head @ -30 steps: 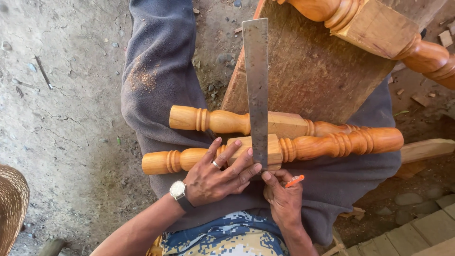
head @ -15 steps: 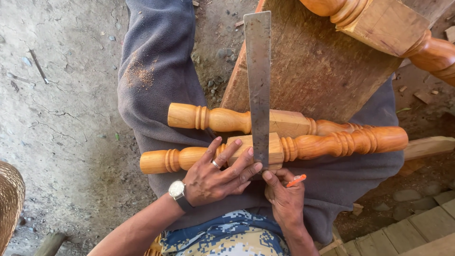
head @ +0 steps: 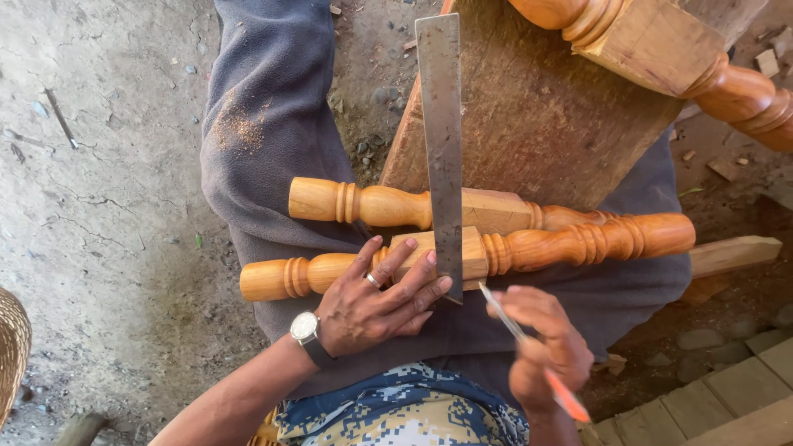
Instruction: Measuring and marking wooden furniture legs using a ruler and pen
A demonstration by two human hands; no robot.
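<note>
A broad plank [head: 537, 124] lies tilted over the person's lap, which is covered in grey cloth [head: 264, 140] dusted with sawdust, above a cracked dirt floor [head: 107, 165]. At the top right a thick turned post [head: 661, 58] with a square block crosses the plank's corner. Two slimmer turned legs lie side by side across the lap: the far leg [head: 372, 204] against the plank's edge, the near leg [head: 578, 244] just beside it and closer to the body. A steel square [head: 442, 140] lies at right angles over both, its blade running from the plank down to the near leg's square section. The left hand [head: 376, 301], with a ring and a wristwatch [head: 306, 330], is spread flat, fingers fanned over the near leg and the square's lower end, pinning both down. The right hand [head: 545, 351] is curled closed round an orange-ended pencil [head: 529, 351], whose tip sits by the blade's lower edge, blurred. The legs look like solid, stiff hardwood, of moderate weight, smooth and rounded, so likely to roll; the flat square sections seem the surest places to press or grip, the thin turned beads the parts most easily dented. The square looks thin, rigid and slippery on the varnish.
</note>
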